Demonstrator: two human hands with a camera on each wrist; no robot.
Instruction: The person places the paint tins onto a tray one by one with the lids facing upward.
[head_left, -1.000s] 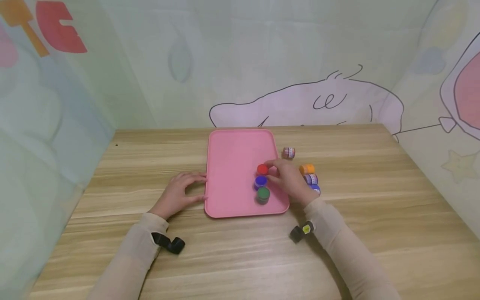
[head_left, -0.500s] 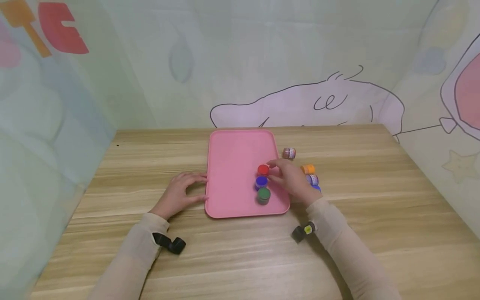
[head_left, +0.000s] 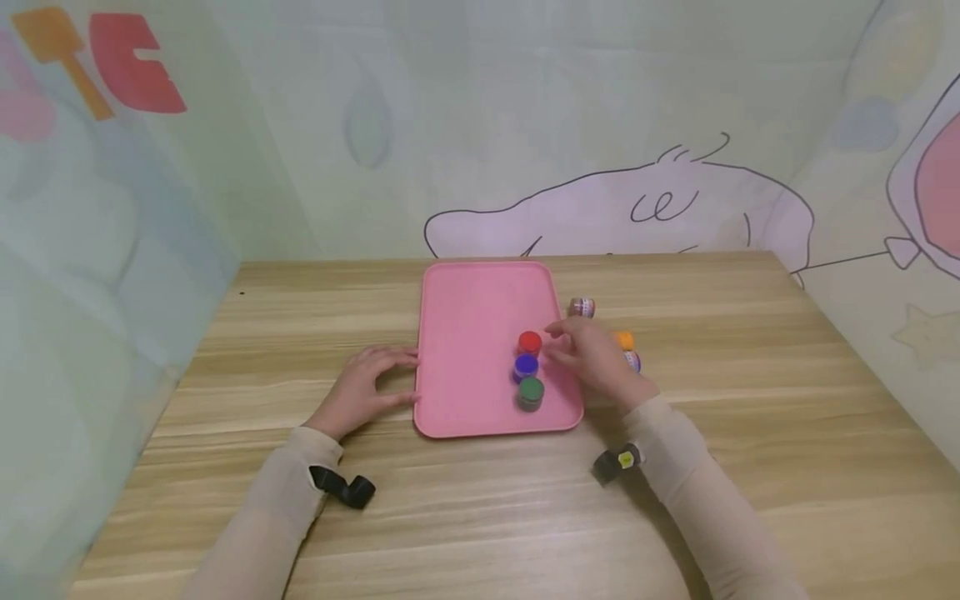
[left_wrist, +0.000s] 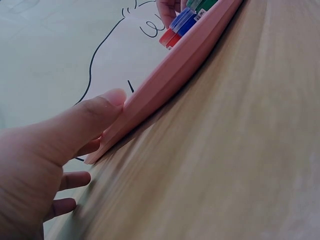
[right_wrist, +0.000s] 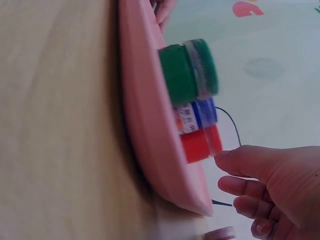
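the right hand (head_left: 597,360) is empty, fingers loosely bent, at three o'clock of the red paint jar (head_left: 529,342) on the pink tray (head_left: 461,350); thumb contact is unclear. the left hand (head_left: 357,392), fingers relaxed, touches the tray's nine-o'clock rim. the jar should be light, rigid, smooth: pinch its sides. the orange jar (head_left: 625,340) is partly hidden.

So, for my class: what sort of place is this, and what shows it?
Perhaps a children's craft or play corner: a cartoon-printed backdrop stands behind a wood-grain table, where a pink tray holds small coloured jars.
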